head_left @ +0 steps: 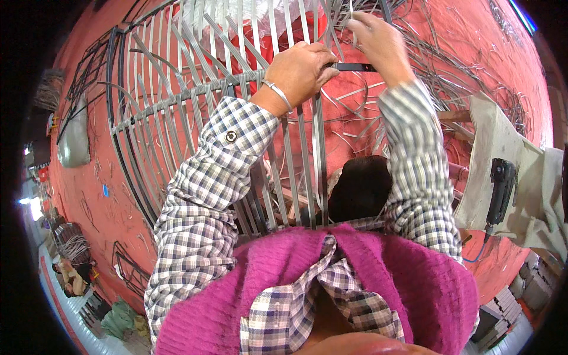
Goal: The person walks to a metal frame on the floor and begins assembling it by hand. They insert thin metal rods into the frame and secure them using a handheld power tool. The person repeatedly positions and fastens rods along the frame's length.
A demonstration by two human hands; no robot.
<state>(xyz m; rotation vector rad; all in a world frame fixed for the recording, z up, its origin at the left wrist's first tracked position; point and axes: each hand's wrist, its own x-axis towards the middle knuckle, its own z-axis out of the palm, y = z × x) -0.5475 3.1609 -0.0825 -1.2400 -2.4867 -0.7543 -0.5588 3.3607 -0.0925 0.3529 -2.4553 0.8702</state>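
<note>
A dark metal frame (121,160) strung with grey flat strips (288,160) lies in front of me. Grey strip is wound along its crossbar (177,96), up to where my left hand (299,71) is closed on the bar, thumb and fingers pinching the winding. To the right of that hand, a bare black stretch of the crossbar (355,67) shows. My right hand (381,44) is raised above this bare stretch, somewhat blurred, its fingers pinched around a thin pale strip (351,6) that runs up out of view. Several loose strip ends (228,41) stick up from the winding.
Tangled loose strips (473,83) cover the red floor (506,53) at the right. A black power tool (501,189) with a blue hose lies on pale cloth (476,204). Another dark frame (86,77) and a wrapped bundle (74,139) lie far left.
</note>
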